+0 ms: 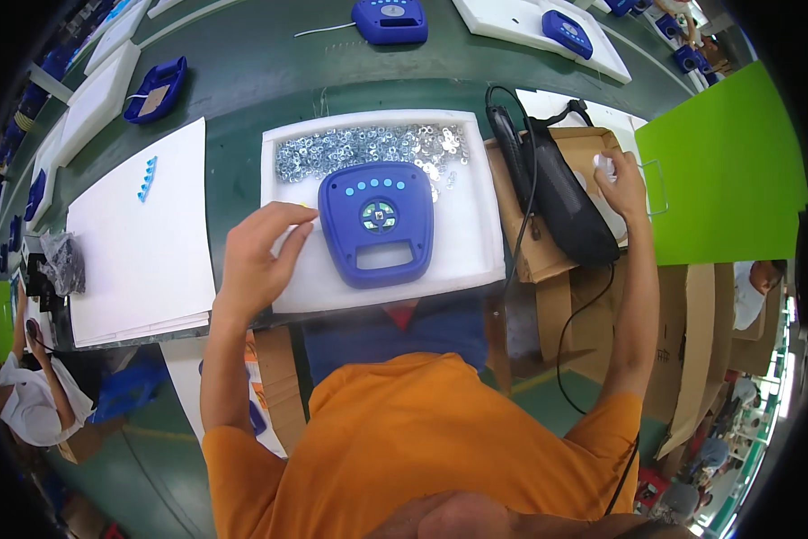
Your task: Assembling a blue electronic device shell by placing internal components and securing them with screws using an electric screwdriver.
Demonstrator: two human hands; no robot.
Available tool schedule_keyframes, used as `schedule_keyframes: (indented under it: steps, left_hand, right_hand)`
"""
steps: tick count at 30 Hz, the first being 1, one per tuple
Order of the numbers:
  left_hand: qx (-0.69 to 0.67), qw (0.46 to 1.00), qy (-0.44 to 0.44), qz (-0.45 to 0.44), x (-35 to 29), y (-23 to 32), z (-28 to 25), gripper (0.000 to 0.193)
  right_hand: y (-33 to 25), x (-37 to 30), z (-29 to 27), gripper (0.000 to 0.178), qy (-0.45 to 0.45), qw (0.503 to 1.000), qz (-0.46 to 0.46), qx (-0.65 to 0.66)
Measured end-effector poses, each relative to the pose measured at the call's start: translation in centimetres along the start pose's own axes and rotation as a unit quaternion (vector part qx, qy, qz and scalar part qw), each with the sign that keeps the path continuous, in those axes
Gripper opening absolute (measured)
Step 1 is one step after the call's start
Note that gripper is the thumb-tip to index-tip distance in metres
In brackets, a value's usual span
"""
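A blue plastic housing point(339, 238) with a handle slot, a row of light-blue round buttons and a round opening showing a green circuit piece lies on a white foam tray point(489, 251). My left hand point(262, 256) is beside the housing's left edge, thumb and forefinger slightly apart, with nothing visible between them. Whether its fingertips touch the housing, I cannot tell. Over at the right, my right hand point(626, 190) grips a small white round part point(603, 165) above a cardboard box point(548, 262). Small metal pieces point(350, 151) are heaped along the tray's far side.
A black padded pouch point(570, 202) with a cable lies across the box. White sheets point(139, 256) at left carry a strip of light-blue buttons point(147, 180). More blue housings point(390, 20) sit farther back. A green panel point(723, 171) stands at right.
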State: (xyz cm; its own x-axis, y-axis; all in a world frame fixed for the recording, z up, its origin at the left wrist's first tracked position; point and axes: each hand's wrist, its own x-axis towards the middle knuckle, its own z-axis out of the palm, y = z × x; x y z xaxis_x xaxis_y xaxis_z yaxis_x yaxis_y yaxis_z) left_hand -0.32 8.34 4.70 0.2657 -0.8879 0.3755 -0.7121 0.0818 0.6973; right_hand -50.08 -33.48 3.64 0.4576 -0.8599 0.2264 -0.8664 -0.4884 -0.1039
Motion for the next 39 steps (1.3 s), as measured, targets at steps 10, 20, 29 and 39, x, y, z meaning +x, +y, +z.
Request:
schedule_keyframes:
  steps: [10,20,29,39]
  left_hand:
    - [0.054,0.996,-0.016,0.063,1.1,-1.8,1.0,0.017]
    - [0.232,0.964,-0.008,0.132,4.9,-6.6,2.0,0.014]
    - [0.285,0.946,-0.023,0.15,6.5,-8.1,3.6,0.009]
    - [0.314,0.931,-0.061,0.178,7.0,-8.0,3.8,0.003]
  right_hand:
    - [-6.6,-0.9,0.7,0.026,0.107,0.98,-0.011,0.167]
    - [-27.2,-6.3,-0.9,0.011,-0.043,0.894,-0.181,0.409]
    - [-34.6,-6.6,2.8,0.013,-0.015,0.875,-0.221,0.43]
    - [-34.9,-7.3,3.6,0.013,-0.006,0.893,-0.279,0.353]
